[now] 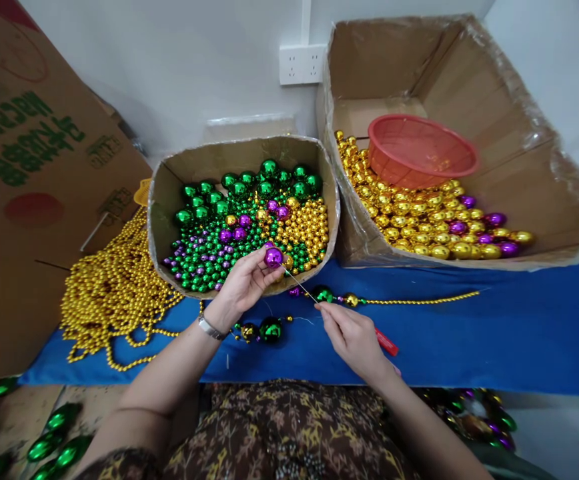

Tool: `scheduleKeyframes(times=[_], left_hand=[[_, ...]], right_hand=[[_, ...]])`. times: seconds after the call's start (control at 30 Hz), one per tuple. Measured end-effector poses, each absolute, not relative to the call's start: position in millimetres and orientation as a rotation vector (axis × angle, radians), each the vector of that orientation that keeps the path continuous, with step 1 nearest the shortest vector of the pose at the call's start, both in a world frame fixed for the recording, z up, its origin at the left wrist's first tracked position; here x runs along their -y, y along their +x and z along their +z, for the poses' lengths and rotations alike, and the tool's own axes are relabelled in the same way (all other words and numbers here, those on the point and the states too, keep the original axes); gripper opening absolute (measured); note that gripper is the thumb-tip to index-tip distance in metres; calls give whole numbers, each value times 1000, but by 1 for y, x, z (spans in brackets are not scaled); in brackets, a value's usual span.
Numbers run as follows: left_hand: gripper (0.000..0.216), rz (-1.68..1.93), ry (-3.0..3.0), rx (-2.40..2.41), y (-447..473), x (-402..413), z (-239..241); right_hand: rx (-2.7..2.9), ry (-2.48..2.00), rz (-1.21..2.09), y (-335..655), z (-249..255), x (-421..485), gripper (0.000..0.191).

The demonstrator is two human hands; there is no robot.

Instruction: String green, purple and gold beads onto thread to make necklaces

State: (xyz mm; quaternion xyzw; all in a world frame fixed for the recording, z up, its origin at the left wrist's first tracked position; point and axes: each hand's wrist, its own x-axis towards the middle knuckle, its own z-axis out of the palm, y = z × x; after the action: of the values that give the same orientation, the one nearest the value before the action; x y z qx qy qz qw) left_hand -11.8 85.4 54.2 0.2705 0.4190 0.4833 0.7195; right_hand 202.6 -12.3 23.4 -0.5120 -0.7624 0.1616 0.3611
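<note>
My left hand (243, 283) pinches a purple bead (273, 257) just in front of the small cardboard box (162, 220) of green, purple and gold beads. A thin needle (299, 285) runs from that bead down to my right hand (352, 337), whose fingers are pinched on its lower end. A strung strand (409, 301) with a green bead (323, 293) and a gold bead (351, 300) trails right across the blue cloth (494, 333). Another green bead (270, 329) and smaller ones lie below my left wrist.
A large cardboard box (534, 193) at the right holds gold and purple beads and a red plastic basket (419, 150). A heap of gold bead strands (114, 287) lies at the left beside a printed carton (29, 173). Green beads (49, 443) lie on the floor.
</note>
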Motion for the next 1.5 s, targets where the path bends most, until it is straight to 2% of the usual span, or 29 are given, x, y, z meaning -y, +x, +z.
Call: scheduleKeyframes(times=[0.37, 0.67, 0.8, 0.97, 1.03, 1.13, 1.3, 1.4, 1.5], left_hand=[[29, 1106, 883, -902, -1, -68, 57], [29, 966, 918, -873, 5, -55, 48], [33, 866, 1193, -877, -2, -56, 53], [26, 948, 1865, -1382, -44, -87, 62], [23, 842, 2175, -1564, -61, -105, 61], [22, 487, 2508, -1684, -74, -126, 57], [25, -26, 2670, -1760, -63, -140, 47], [26, -51, 2665, -1800, -58, -143, 44], [25, 149, 2559, -1801, -56, -141, 44]], right_hand=[[1977, -1321, 392, 200, 25, 10, 24], [1990, -1284, 415, 198, 25, 7, 24], [1942, -1294, 433, 202, 25, 6, 23], [1910, -1323, 313, 212, 16, 8, 19], [1920, -1311, 286, 213, 12, 8, 18], [1935, -1298, 266, 210, 12, 6, 18], [1967, -1298, 283, 205, 15, 5, 21], [1972, -1302, 281, 204, 15, 7, 21], [1975, -1316, 298, 203, 15, 9, 22]])
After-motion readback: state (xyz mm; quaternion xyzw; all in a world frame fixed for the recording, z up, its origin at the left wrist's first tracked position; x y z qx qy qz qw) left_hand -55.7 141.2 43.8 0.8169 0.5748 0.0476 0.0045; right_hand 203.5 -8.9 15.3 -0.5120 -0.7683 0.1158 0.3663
